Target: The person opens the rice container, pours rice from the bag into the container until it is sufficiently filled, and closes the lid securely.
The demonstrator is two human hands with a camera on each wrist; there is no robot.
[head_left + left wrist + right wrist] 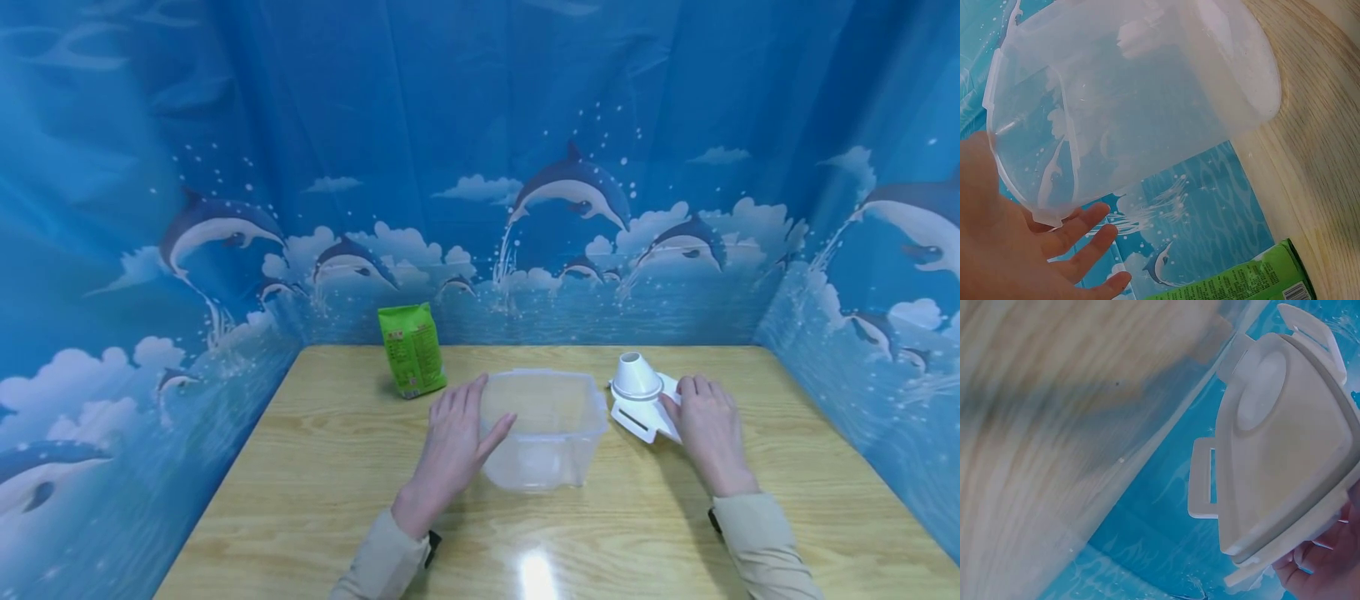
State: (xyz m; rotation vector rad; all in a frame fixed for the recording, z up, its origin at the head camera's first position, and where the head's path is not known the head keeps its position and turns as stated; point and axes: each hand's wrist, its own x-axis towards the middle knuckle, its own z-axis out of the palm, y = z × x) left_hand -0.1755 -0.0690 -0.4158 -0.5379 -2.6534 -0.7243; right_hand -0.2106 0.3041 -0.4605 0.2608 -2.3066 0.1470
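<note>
A clear plastic container (543, 450) stands on the table with its open top up. My left hand (455, 442) is at its left side, thumb over the rim and fingers extended outside it; whether it touches is unclear. The left wrist view shows those fingers (1082, 253) spread past the corner of the container (1141, 106). On the right, my right hand (707, 421) grips the edge of a white lid (647, 410) with a cone-shaped spout on top and slotted side clips. The right wrist view shows the underside of the lid (1291, 462), curled fingers (1316, 562) at its edge.
A green printed bag (412, 350) stands at the back left of the wooden table (315, 500). Behind and along both sides hangs a blue curtain (465, 100) with dolphins, meeting the table's edges.
</note>
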